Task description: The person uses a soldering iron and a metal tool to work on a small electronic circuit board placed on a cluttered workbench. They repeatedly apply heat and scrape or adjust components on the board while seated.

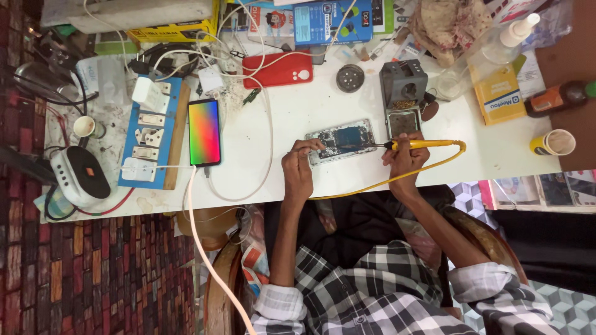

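Fixing an open phone on the white table (484, 155)

The left hand (298, 167) pinches the thin, easily broken open phone (343, 141) by its edge; the right hand (403, 158) wraps tight around the light yellow soldering iron (425, 144).

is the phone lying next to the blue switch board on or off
On. The phone lies flat on the white table with its screen lit in a red, green and purple gradient, and a white cable runs to its lower end.
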